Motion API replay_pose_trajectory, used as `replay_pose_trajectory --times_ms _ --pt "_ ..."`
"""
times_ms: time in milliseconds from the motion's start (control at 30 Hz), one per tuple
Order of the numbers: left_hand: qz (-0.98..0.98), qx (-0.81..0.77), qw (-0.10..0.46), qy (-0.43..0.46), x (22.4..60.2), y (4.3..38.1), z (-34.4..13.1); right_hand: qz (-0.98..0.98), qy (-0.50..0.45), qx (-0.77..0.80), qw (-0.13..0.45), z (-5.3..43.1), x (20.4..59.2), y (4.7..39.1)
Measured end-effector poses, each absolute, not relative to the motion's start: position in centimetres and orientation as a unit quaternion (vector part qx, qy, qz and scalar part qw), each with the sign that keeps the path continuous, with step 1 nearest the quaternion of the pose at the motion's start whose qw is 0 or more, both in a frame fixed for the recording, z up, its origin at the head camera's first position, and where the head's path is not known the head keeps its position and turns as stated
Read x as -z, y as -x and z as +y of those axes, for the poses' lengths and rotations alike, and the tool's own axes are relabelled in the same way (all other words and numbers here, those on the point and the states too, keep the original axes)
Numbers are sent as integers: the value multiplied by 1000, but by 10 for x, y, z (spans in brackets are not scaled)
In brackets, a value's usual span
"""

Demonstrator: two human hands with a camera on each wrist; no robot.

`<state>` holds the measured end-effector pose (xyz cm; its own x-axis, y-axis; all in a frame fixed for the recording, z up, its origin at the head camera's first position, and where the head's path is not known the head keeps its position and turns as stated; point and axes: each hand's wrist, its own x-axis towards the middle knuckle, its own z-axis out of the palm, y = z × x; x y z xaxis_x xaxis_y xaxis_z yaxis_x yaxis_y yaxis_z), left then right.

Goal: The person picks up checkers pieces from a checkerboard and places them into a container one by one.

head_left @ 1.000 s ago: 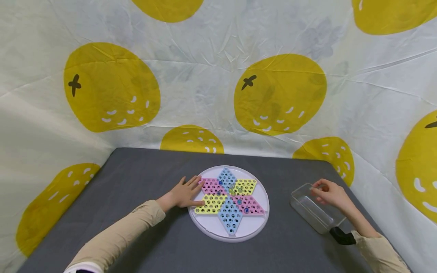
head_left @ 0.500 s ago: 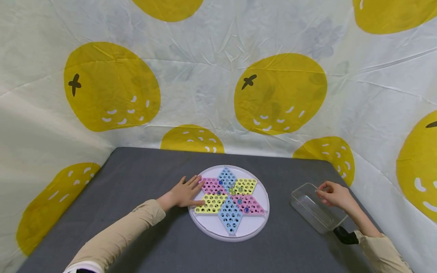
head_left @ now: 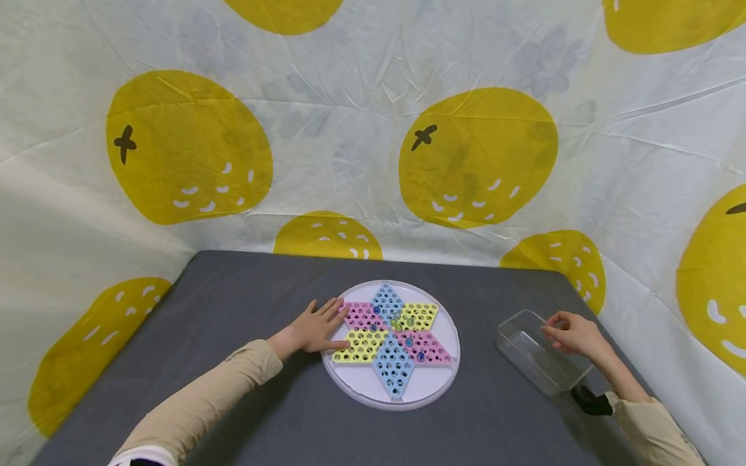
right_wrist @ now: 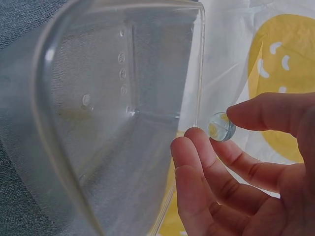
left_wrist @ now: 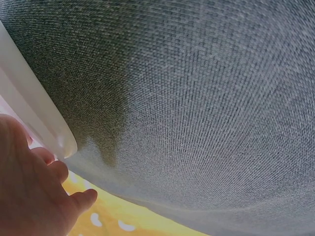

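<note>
A round white Chinese checkers board [head_left: 429, 385] carries a star of pink, yellow and blue perforated sections, with several glass marbles sitting in its holes. My left hand [head_left: 317, 329] rests on the board's left edge, fingers spread. In the left wrist view, that hand [left_wrist: 34, 187] reaches past the board's pale rim [left_wrist: 37, 98]. On the right, my right hand [head_left: 574, 335] is beside the far right rim of a clear plastic container [head_left: 521, 359]. Seen from the right wrist, its thumb and index finger pinch a clear marble [right_wrist: 221, 127] with yellow inside, just outside the container's rim [right_wrist: 201, 64].
Dark grey cloth [head_left: 262, 414] covers the table. A white curtain [head_left: 350, 149] with large yellow fruit prints surrounds the back and sides. Near the container's front corner, a black wrist strap piece [head_left: 591, 400] sits at the right cuff.
My right hand has moved from over the container slightly right, to its far right rim. The left hand and the board stay in place.
</note>
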<state>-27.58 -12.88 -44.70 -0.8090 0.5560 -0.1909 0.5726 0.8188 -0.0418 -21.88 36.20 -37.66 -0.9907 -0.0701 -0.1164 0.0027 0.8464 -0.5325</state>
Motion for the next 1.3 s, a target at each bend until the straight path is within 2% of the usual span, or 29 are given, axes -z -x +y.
replay_pose_trajectory --times_ms 767,1300 --pt "949 40 81 -302 445 275 -129 956 4 287 67 364 378 217" --pt "949 42 84 -301 446 275 -129 950 47 304 58 346 370 209"
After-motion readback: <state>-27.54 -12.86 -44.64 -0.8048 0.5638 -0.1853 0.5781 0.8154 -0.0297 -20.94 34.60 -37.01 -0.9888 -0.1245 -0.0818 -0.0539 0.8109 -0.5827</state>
